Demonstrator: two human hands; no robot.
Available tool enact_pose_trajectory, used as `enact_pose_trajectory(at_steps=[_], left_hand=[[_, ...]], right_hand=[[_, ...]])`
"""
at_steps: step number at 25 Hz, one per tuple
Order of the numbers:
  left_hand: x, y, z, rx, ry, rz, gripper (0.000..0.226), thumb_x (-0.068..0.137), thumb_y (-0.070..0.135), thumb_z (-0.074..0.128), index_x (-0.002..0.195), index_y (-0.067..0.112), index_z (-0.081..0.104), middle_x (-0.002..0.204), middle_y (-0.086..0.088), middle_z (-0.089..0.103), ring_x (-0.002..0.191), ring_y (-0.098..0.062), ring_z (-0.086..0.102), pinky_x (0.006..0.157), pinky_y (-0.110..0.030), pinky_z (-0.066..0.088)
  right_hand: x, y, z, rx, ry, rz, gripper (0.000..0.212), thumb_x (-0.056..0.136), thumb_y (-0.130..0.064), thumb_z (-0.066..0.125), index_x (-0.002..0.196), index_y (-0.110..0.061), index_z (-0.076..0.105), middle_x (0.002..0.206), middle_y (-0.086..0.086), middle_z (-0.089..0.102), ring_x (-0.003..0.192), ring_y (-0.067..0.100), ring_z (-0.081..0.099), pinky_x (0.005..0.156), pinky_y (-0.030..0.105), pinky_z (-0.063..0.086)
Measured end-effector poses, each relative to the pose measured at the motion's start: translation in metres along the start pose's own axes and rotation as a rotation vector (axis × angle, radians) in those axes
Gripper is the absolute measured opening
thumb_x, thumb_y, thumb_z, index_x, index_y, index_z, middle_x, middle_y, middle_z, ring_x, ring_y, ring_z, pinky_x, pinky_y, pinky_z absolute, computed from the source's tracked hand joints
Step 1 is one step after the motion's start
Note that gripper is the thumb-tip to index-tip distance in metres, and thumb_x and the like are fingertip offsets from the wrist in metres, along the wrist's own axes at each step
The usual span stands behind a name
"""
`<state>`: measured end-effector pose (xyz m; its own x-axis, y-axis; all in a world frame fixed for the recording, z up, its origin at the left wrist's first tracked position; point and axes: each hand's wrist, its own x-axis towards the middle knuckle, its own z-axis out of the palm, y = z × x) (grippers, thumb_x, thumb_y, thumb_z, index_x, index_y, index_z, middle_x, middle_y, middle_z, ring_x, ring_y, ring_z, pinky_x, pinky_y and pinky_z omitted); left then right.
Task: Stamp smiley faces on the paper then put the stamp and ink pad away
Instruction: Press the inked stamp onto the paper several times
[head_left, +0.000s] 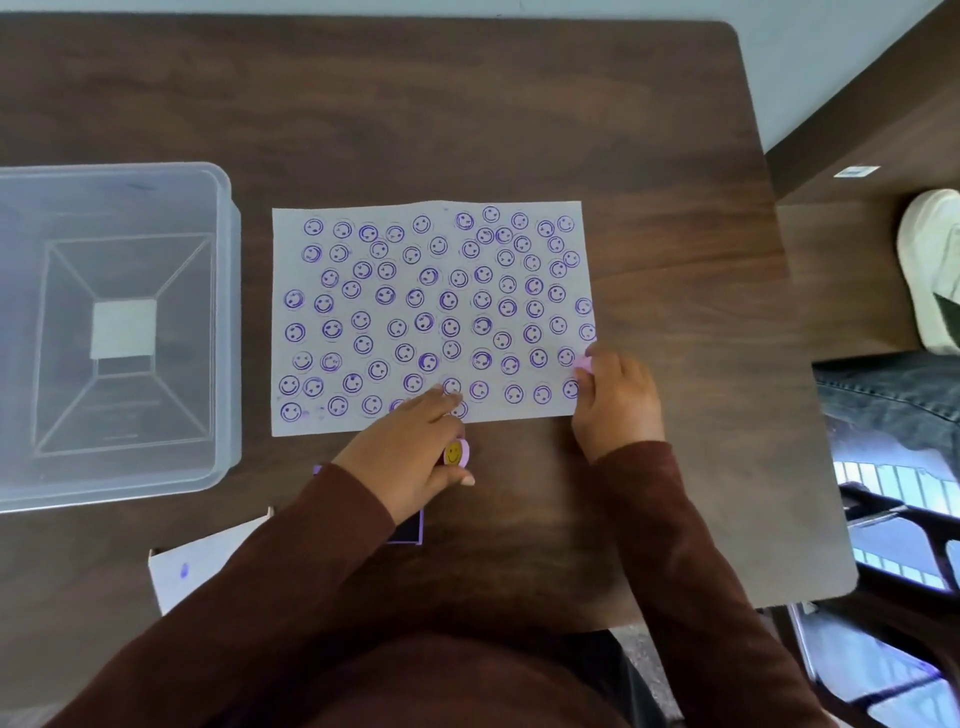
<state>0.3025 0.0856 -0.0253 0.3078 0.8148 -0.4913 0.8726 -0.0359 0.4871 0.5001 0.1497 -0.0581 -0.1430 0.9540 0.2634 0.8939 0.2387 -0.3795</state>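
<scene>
Dark wood-grain worktop (519, 130), seen from above. At centre lies the paper (431, 317), a white sheet almost filled with purple smiley prints; its near edge is partly covered by both hands.

Left hand (415, 452): fingers extended flat onto the lower edge of the paper, covering some prints. A small round piece with a yellow smiley face and lilac rim, taken to be the stamp (456, 453), sits at the thumb side of this hand; whether it is gripped or merely lying against the hand cannot be determined.

Right hand (615, 400): curled at the paper's lower right corner, with a small pale pink item (584, 364) pinched at the fingertips. Its identity cannot be made out.

Under the left forearm, a dark square with a purple border shows only at one corner and one sliver; this is presumably the ink pad (408, 527), mostly hidden by the brown sleeve (322, 561).

At the near left, a white card or box (202, 566) bearing a purple smudge is partly covered by the same sleeve.

Left of the paper stands a clear plastic bin (226, 312), cut off by the frame edge, with a white square visible at its base.

At the far right, a white shoe (930, 260) and denim, cut off.
</scene>
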Motion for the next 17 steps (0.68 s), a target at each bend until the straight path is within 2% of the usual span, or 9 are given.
enact_pose_trajectory(at_steps=[2,3,4,6,8,9,10,14,17], left_hand=[[0.000,0.000,0.000,-0.021,0.006,0.003,0.045,0.086,0.040,0.053,0.123,0.015,0.050,0.156,0.001,0.020,0.145,-0.012,0.010,0.117,-0.029,0.021],[0.000,0.001,0.000,-0.028,0.007,0.002,0.045,0.086,0.039,0.054,0.123,0.014,0.050,0.156,0.001,0.021,0.145,-0.012,0.011,0.116,-0.028,0.021],[-0.001,0.001,-0.001,-0.032,0.005,0.006,0.045,0.086,0.039,0.054,0.123,0.014,0.050,0.155,0.001,0.022,0.145,-0.012,0.011,0.116,-0.028,0.021],[-0.002,0.001,-0.002,-0.039,0.017,0.018,0.045,0.085,0.038,0.055,0.122,0.014,0.051,0.155,0.001,0.024,0.145,-0.012,0.012,0.115,-0.028,0.021],[-0.002,0.001,-0.004,-0.057,0.024,0.017,0.044,0.085,0.038,0.056,0.121,0.014,0.052,0.153,0.001,0.028,0.144,-0.011,0.015,0.114,-0.029,0.024],[-0.002,0.001,-0.005,-0.052,0.027,0.020,0.044,0.085,0.039,0.055,0.120,0.014,0.053,0.151,0.001,0.032,0.143,-0.011,0.019,0.113,-0.030,0.027],[-0.002,0.001,-0.005,-0.038,0.031,0.022,0.044,0.084,0.040,0.055,0.119,0.013,0.053,0.148,0.000,0.037,0.141,-0.012,0.024,0.110,-0.031,0.030],[-0.002,0.000,-0.011,-0.096,0.078,0.015,0.036,0.082,0.039,0.059,0.106,0.012,0.059,0.123,-0.005,0.059,0.117,-0.022,0.051,0.093,-0.031,0.039],[-0.008,-0.001,-0.022,-0.315,0.183,-0.031,0.027,0.079,0.032,0.066,0.098,0.012,0.064,0.111,-0.006,0.066,0.108,-0.023,0.057,0.091,-0.028,0.041]], right_hand=[[-0.003,0.003,0.014,-0.138,-0.046,-0.061,0.018,0.076,-0.010,0.046,0.073,0.000,0.061,0.064,0.018,0.066,0.052,0.034,0.060,0.050,0.027,0.049],[-0.002,0.003,0.014,-0.095,-0.069,-0.014,0.015,0.076,-0.006,0.049,0.072,0.001,0.061,0.064,0.018,0.067,0.053,0.034,0.061,0.050,0.027,0.049],[0.000,0.002,0.008,0.028,-0.067,0.111,0.012,0.078,-0.003,0.052,0.074,0.001,0.063,0.067,0.015,0.070,0.057,0.032,0.062,0.051,0.024,0.049],[0.003,0.006,-0.010,0.463,-0.042,0.564,0.018,0.085,-0.002,0.051,0.074,-0.007,0.063,0.061,-0.004,0.070,0.054,0.015,0.060,0.051,0.015,0.044],[0.003,0.012,-0.031,1.050,0.062,0.972,0.028,0.091,-0.003,0.043,0.068,-0.013,0.055,0.039,-0.008,0.061,0.037,0.003,0.052,0.039,0.011,0.042],[-0.001,0.014,-0.042,1.260,0.104,1.083,0.029,0.092,-0.004,0.040,0.068,-0.013,0.051,0.035,-0.006,0.058,0.034,0.003,0.052,0.037,0.011,0.042],[-0.007,0.012,-0.049,1.365,0.129,1.147,0.028,0.092,-0.006,0.038,0.068,-0.012,0.050,0.034,-0.004,0.058,0.033,0.005,0.053,0.037,0.011,0.042],[-0.037,-0.028,-0.056,1.379,0.001,1.109,0.024,0.091,-0.004,0.040,0.071,-0.008,0.052,0.034,-0.002,0.059,0.032,0.006,0.052,0.037,0.012,0.043],[-0.066,-0.076,-0.049,1.175,-0.173,0.884,0.025,0.086,0.002,0.049,0.069,-0.014,0.056,0.038,-0.005,0.062,0.035,0.000,0.051,0.039,0.011,0.043]])
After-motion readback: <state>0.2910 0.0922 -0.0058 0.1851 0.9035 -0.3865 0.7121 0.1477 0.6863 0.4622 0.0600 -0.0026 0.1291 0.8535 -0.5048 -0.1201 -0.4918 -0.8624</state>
